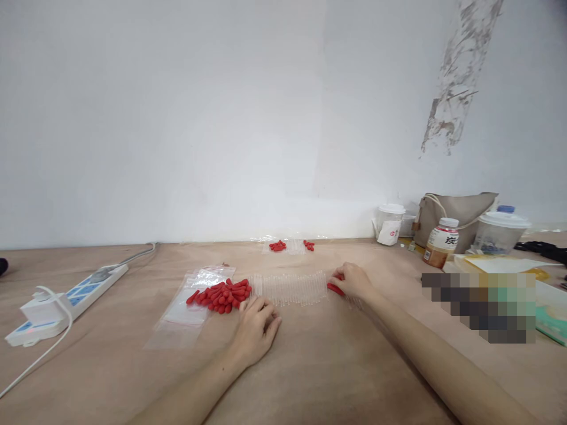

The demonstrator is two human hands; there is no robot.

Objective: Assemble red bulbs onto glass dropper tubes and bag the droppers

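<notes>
- Busy at both ends of the row of clear sticks point(290, 288), apparently mid-sorting by hand, to judge from the layout.
- Resting the left hand point(259, 326) just below the row's left end, loosely curled, thumb apart from the bent fingers; cannot tell, with tips hidden, about any pinch there.
- And over to the right hand point(352, 280), right at the row's far right end: bringing thumb and fingers close together at a slim red piece point(335, 289). Cannot tell a true pinch from a mere touch.
- Calling next, it seems, for a light fingertip grip, with care not to knock the neighbouring sticks askew.
- Spilling just left of the row, a heap of red pieces point(224, 295): matte, smooth-looking, slender with rounded, bulbous ends, lying every which way.
- Spreading beneath and beyond that heap, farther left of the row, clear plastic bags point(179, 313), thin, glossy and creased.
- Glinting in the row itself: hair-thin, see-through lengths, laid nearly parallel, side by side.
- Sitting beyond the row, near the wall point(212, 130), smaller red clusters point(277, 245) on clear film.
- Stretching below the row, a brown, wood-toned tabletop point(301, 372), flat and dull.
</notes>
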